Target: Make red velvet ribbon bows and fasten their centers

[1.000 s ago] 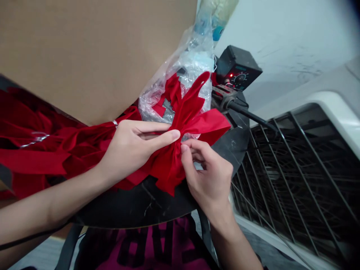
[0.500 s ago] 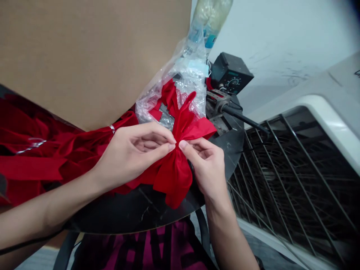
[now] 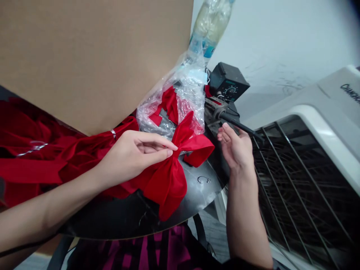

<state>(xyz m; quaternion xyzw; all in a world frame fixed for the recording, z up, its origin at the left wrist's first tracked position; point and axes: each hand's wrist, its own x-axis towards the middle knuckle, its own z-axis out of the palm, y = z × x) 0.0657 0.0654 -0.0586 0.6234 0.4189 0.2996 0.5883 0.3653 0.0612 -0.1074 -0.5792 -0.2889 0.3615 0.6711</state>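
My left hand (image 3: 137, 152) pinches the gathered middle of a red fabric bow (image 3: 173, 180) between thumb and fingertips. The bow's loops spread above, below and to the right of the pinch, over the black round tabletop (image 3: 197, 183). Off to the right, my right hand (image 3: 236, 144) is raised away from the bow with loosely bent fingers, and nothing shows in it. It is just below a black rod-like handle (image 3: 239, 125) that sticks out of a metal holder (image 3: 216, 107). A small dark curved wire (image 3: 203, 180) lies on the tabletop.
A clear plastic bag (image 3: 191, 97) with red pieces stands behind the bow. More red fabric, tied with silvery wire (image 3: 33, 148), lies left. A big cardboard sheet (image 3: 92, 56) leans behind. A black box with a dial (image 3: 229, 82), bottles (image 3: 212, 28) and a grilled heater-like appliance (image 3: 295, 180) are right.
My right hand has let go of the bow's middle and moved right, toward the black handle. My left hand still pinches the bow, which has turned slightly. The wire on the tabletop is now visible.
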